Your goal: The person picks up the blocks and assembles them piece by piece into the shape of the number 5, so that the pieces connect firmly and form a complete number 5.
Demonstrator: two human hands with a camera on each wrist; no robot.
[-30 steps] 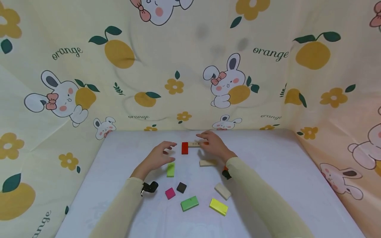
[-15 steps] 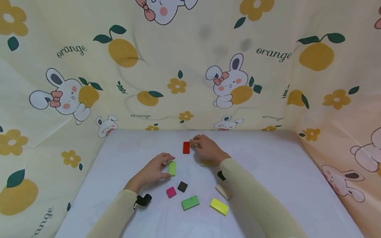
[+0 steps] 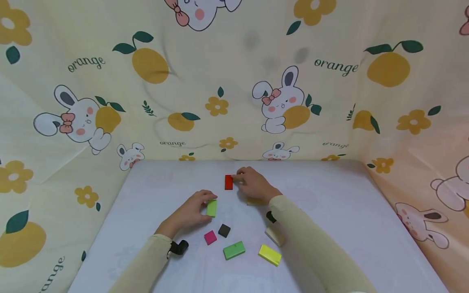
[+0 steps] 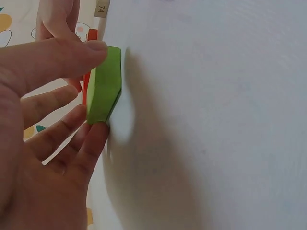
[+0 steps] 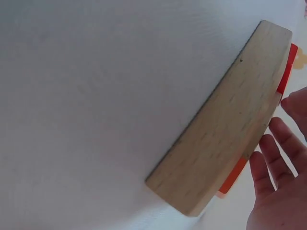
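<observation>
In the head view my left hand (image 3: 190,209) is at a light green block (image 3: 211,208) on the table. Its thumb and fingers pinch the light green block (image 4: 108,81) by opposite ends in the left wrist view. Farther back, my right hand (image 3: 253,183) holds a plain wooden block, mostly covered from above. That wooden block (image 5: 265,120) shows between a red block (image 5: 286,72) and an orange block (image 5: 233,175) in the right wrist view, thumb and fingertips at its edge. Another wooden block (image 5: 220,124) lies in front, partly under the right hand in the head view.
Closer to the person lie a magenta block (image 3: 210,237), a dark block (image 3: 224,230), a green block (image 3: 234,250) and a yellow block (image 3: 269,255). A pale wooden block (image 3: 272,236) is partly behind the right sleeve. Patterned cloth (image 3: 234,81) rises behind the white table (image 3: 329,228).
My left hand has come down and nearer, its thumb and fingers closing on the light green block. The right hand has moved left, over the wooden block next to the red one.
</observation>
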